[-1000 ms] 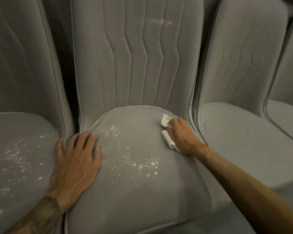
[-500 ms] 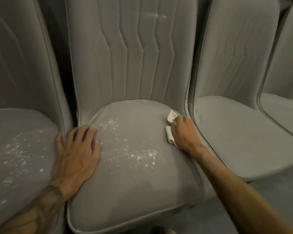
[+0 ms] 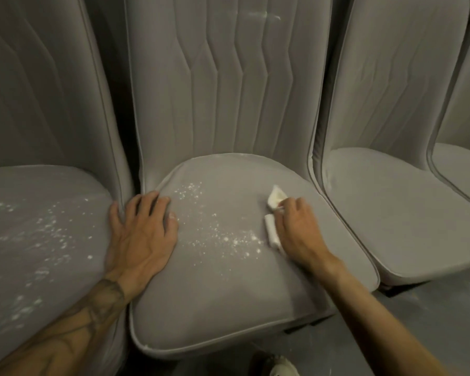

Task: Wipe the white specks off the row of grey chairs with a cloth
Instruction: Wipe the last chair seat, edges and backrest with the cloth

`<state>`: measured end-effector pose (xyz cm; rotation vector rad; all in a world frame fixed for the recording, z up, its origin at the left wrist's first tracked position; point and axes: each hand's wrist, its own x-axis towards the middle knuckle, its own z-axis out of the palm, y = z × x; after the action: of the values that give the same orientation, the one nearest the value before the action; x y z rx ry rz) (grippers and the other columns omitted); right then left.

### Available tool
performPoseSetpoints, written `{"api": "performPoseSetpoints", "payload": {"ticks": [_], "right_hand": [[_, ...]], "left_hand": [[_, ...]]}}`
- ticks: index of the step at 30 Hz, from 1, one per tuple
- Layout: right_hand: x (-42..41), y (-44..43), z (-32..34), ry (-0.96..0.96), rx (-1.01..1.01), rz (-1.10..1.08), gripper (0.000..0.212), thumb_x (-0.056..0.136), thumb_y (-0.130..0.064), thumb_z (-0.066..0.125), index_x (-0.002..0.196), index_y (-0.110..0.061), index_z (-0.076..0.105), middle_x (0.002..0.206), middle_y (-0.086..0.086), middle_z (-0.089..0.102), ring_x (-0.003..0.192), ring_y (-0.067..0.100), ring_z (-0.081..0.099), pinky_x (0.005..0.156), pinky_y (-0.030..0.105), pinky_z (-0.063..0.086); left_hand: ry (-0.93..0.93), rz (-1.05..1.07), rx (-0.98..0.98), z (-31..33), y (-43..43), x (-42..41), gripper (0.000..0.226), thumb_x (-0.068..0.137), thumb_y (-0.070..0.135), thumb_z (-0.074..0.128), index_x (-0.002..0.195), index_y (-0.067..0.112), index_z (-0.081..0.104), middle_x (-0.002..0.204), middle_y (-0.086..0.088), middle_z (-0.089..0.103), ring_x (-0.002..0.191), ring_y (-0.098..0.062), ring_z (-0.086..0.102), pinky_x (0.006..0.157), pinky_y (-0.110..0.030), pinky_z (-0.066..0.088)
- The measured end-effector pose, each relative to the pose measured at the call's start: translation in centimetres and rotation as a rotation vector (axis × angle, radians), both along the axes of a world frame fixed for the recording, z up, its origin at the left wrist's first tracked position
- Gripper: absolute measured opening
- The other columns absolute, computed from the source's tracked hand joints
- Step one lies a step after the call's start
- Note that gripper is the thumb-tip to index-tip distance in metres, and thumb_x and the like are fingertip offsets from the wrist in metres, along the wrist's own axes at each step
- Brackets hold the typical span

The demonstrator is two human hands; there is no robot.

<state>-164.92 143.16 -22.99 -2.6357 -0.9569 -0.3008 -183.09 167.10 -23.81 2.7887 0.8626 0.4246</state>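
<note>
Leans over a row of grey chairs, looking down onto the middle chair [image 3: 228, 294]. With the right hand [image 3: 299, 232], grips a folded white cloth [image 3: 272, 232], fingers curled round it, and presses it onto the right part of that seat. Holds it so that cloth pokes out both beyond the knuckles on the far side and at the left of the palm, just right of the white specks [image 3: 228, 240]. With the left hand [image 3: 141, 234], presses flat on the seat's left edge, fingers straight and spread, holding nothing, the little finger at the gap beside the left chair [image 3: 38, 185].

Across the middle of the seat, scattered specks, from near the left fingertips to just beside the cloth. On the left chair's seat, a thicker spread of more specks [image 3: 46, 234]. High on the middle backrest, a faint white smear [image 3: 266, 16]. On the right chair [image 3: 391, 213], plain grey fabric. At the near edge, a light shoe [image 3: 282, 367] on the grey floor [image 3: 432, 308].
</note>
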Motion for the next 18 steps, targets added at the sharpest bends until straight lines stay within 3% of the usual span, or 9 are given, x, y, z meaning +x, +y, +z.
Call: {"api": "performPoseSetpoints", "payload": {"ticks": [3,9,15,18], "right_hand": [[-2.5,-0.6,-0.2,0.056,0.024,0.218,0.014,0.101,-0.019,0.049,0.102,-0.007,0.056,0.098,0.014,0.052,0.088,0.033,0.049,0.082,0.044,0.042],[-0.2,-2.5,1.1,0.010,-0.022,-0.081,0.019,0.102,-0.015,0.047,0.105,0.000,0.056,0.102,0.023,0.054,0.092,0.041,0.050,0.086,0.052,0.039],[-5.5,-1.0,0.0,0.136,0.025,0.239,0.016,0.103,-0.026,0.045,0.107,-0.013,0.053,0.105,0.007,0.050,0.095,0.026,0.049,0.089,0.037,0.041],[-2.6,-3.8,0.9,0.055,-0.024,0.074,0.015,0.101,-0.016,0.049,0.105,-0.004,0.057,0.101,0.016,0.053,0.092,0.036,0.051,0.086,0.049,0.041]], "left_hand": [[-0.007,-0.017,-0.017,0.0,0.2,-0.1,0.049,0.101,0.042,0.028,0.140,0.023,0.052,0.148,-0.001,0.046,0.138,-0.029,0.042,0.120,-0.066,0.019],[-0.033,-0.012,-0.026,-0.1,0.2,-0.1,0.049,0.100,0.042,0.029,0.139,0.024,0.053,0.147,-0.001,0.047,0.136,-0.030,0.043,0.119,-0.067,0.020],[-0.005,-0.033,-0.040,-0.1,0.5,-0.4,0.054,0.100,0.044,0.025,0.142,0.022,0.051,0.149,-0.003,0.046,0.139,-0.031,0.042,0.120,-0.067,0.018],[-0.011,-0.032,-0.039,0.1,0.4,-0.4,0.055,0.100,0.044,0.025,0.142,0.021,0.052,0.149,-0.004,0.046,0.139,-0.031,0.042,0.120,-0.067,0.018]]}}
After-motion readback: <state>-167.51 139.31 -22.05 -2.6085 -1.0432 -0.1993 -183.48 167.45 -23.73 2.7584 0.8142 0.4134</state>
